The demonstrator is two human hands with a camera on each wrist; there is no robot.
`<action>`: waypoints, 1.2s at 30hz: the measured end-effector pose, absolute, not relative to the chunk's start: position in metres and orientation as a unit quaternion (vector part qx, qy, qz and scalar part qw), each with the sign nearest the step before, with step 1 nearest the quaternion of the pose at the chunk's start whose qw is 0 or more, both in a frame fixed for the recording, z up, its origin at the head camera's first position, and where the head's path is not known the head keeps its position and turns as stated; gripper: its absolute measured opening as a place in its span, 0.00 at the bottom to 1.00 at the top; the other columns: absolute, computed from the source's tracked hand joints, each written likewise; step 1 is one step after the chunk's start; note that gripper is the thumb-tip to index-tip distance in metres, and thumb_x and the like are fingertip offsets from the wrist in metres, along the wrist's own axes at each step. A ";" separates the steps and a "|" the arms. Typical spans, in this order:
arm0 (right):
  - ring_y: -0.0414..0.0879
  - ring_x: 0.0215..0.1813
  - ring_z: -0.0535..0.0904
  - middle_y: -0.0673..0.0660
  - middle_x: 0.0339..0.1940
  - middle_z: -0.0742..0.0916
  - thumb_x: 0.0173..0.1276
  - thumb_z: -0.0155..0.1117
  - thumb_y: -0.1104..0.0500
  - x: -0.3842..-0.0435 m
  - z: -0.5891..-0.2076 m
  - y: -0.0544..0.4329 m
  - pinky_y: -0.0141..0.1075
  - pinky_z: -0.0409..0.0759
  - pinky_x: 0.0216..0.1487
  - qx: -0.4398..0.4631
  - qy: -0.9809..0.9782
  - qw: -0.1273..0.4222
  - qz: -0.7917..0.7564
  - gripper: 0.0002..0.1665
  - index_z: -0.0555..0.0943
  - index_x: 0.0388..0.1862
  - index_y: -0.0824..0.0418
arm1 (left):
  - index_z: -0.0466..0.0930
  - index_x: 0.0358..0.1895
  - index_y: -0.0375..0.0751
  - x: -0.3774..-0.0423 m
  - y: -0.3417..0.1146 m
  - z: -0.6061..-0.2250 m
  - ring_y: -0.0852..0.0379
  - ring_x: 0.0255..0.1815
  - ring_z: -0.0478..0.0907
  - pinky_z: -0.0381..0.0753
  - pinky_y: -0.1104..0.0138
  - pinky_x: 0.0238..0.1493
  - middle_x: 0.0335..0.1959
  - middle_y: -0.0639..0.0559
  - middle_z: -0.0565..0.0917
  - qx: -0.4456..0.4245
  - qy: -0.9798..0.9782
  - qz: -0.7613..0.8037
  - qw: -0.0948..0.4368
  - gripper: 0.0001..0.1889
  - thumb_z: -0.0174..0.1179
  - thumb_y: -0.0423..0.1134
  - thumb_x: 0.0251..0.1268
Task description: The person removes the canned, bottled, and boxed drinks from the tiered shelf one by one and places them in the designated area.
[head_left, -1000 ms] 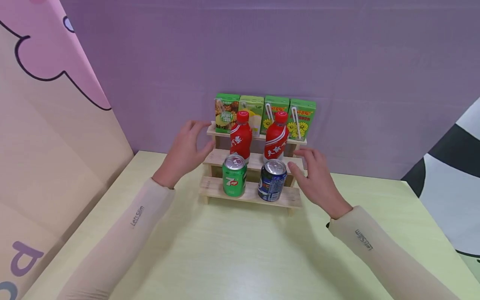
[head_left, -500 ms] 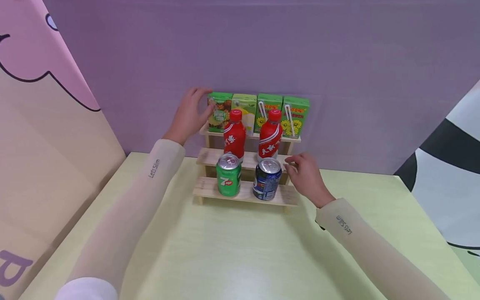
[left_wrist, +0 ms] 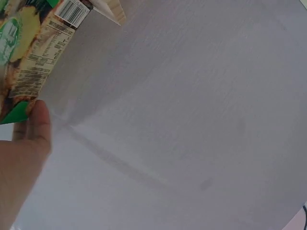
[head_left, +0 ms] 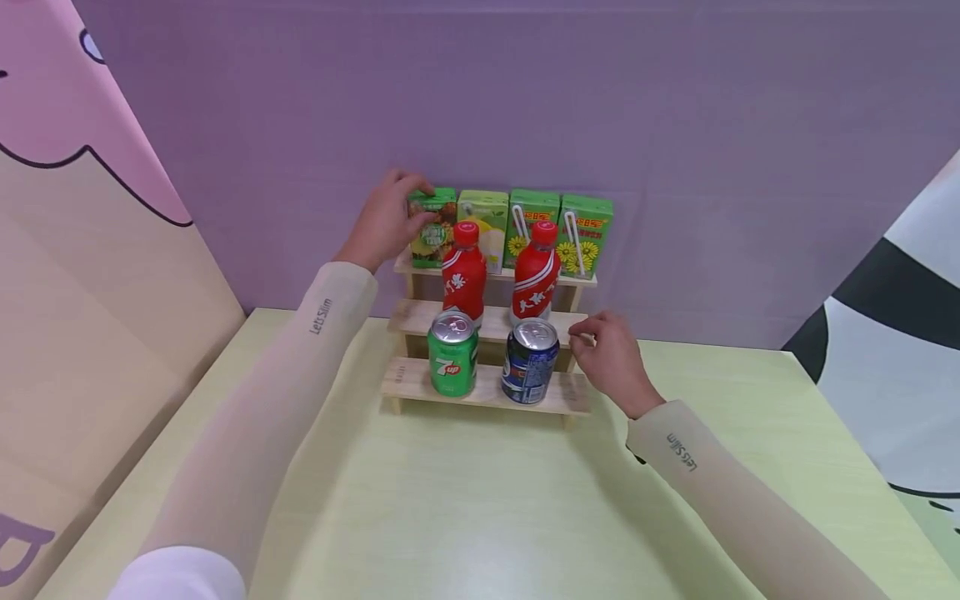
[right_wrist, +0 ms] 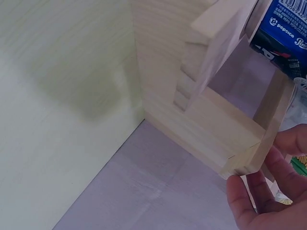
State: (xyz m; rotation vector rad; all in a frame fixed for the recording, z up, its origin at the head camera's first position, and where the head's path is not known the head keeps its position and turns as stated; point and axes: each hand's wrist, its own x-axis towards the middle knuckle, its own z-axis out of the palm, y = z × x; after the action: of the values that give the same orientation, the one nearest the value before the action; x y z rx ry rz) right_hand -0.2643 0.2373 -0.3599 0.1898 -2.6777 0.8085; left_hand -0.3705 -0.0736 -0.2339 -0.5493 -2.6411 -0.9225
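Observation:
At the top left of a three-step wooden display rack (head_left: 409, 383), my left hand (head_left: 384, 221) pinches the upper corner of a green-and-brown juice box (head_left: 437, 243), thumb across its front and fingers over the top. The left wrist view shows that juice box (left_wrist: 33, 57) from its side, with fingers behind its green corner. My right hand (head_left: 612, 360) grips the right end of the middle shelf (head_left: 495, 323). Close up in the right wrist view, thumb and fingers wrap that shelf end (right_wrist: 249, 160), beside a blue Pepsi can (right_wrist: 283, 38).
A pale green juice box (head_left: 491, 229) and two green flower-print boxes stand along the top shelf. Two red-labelled bottles (head_left: 536, 275) occupy the middle one. A 7up can (head_left: 453, 358) stands on the bottom shelf. A purple backdrop (head_left: 675, 167) rises behind the table (head_left: 450, 500).
My left hand has risen from beside the rack to the top-left juice box and taken hold of its corner. My right hand's spread fingers have closed on the middle shelf's end.

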 end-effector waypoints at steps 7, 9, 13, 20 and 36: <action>0.57 0.47 0.70 0.63 0.42 0.78 0.65 0.59 0.65 -0.264 -0.359 0.239 0.50 0.71 0.47 0.076 -0.940 0.163 0.290 0.10 0.83 0.41 0.70 | 0.73 0.55 0.47 -0.364 -0.087 -0.240 0.52 0.51 0.68 0.76 0.67 0.48 0.59 0.50 0.65 -0.172 -0.907 -0.342 0.174 0.15 0.58 0.38 0.66; 0.57 0.47 0.70 0.63 0.43 0.78 0.65 0.58 0.65 -0.264 -0.360 0.239 0.50 0.72 0.47 0.076 -0.939 0.162 0.293 0.10 0.83 0.41 0.70 | 0.74 0.55 0.47 -0.362 -0.095 -0.242 0.51 0.47 0.69 0.76 0.65 0.44 0.58 0.49 0.66 -0.172 -0.902 -0.348 0.187 0.14 0.58 0.38 0.67; 0.57 0.47 0.70 0.63 0.44 0.78 0.65 0.58 0.65 -0.265 -0.361 0.240 0.50 0.72 0.46 0.075 -0.938 0.160 0.297 0.10 0.83 0.41 0.70 | 0.74 0.54 0.45 -0.357 -0.113 -0.244 0.49 0.39 0.69 0.72 0.60 0.40 0.61 0.46 0.66 -0.180 -0.895 -0.350 0.209 0.13 0.56 0.38 0.68; 0.58 0.46 0.70 0.64 0.43 0.78 0.66 0.57 0.65 -0.265 -0.361 0.243 0.51 0.71 0.47 0.078 -0.937 0.167 0.298 0.11 0.82 0.42 0.71 | 0.73 0.51 0.41 -0.350 -0.145 -0.254 0.46 0.41 0.69 0.71 0.56 0.40 0.61 0.42 0.66 -0.157 -0.898 -0.350 0.216 0.11 0.56 0.34 0.67; 0.56 0.43 0.71 0.62 0.40 0.79 0.65 0.59 0.66 -0.269 -0.367 0.242 0.47 0.69 0.43 0.100 -0.930 0.191 0.298 0.10 0.83 0.40 0.70 | 0.73 0.49 0.40 -0.358 -0.197 -0.332 0.40 0.43 0.66 0.71 0.52 0.39 0.50 0.36 0.67 -0.107 -0.942 -0.286 0.140 0.15 0.55 0.24 0.59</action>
State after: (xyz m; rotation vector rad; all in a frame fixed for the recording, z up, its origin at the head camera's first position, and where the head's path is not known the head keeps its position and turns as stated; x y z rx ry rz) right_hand -0.2690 0.2418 -0.3671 0.2819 -2.6108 0.8375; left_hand -0.3579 -0.1967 -0.3318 -0.3082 -2.7221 -0.8256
